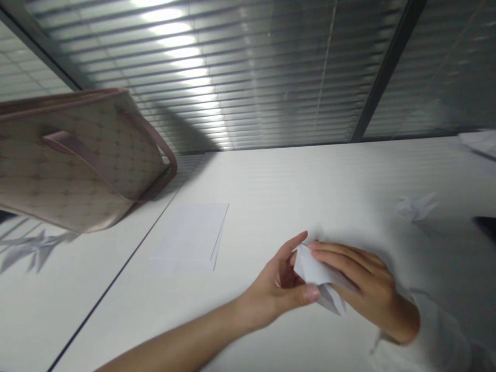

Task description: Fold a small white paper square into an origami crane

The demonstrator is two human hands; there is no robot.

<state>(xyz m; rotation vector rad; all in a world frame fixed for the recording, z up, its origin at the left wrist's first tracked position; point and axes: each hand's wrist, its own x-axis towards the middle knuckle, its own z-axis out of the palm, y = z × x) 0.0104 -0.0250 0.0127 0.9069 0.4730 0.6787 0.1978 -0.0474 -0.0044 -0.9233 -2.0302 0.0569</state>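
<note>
— Well, far left first?
— Beige monogram tote bag (77, 160) with dusty-pink handles, tilted, over the left edge of the white table (294, 181); contact with the tabletop impossible to tell.
— Next along?
— Flat sheet of white paper (186, 237), lying near the table's middle, just right of a thin dark seam (116, 281), well apart from both hands.
— Then the hands?
— Left hand (275, 284) first: bare forearm reaching in from the bottom edge, thumb and fingers curled nearly closed, pinching the folded white paper (320, 274).
— And its place?
— Between both hands, above the table's near part, with a pointed flap angled downward. Exact gap to the tabletop impossible to tell.
— Right hand?
— Right hand (368, 284): fingers together and gently bent, pressed across the top of the fold, holding it from the other side; wrist disappearing into a white sleeve (426, 336).
— Further right?
— Small white origami crane (416, 207) on the tabletop, beyond the fingertips; dark object (484, 227) cut off by the right edge, too partial to name; loose white paper (478, 142) at the far right corner.
— Beyond the far edge?
— Slatted window blinds (217, 72).
</note>
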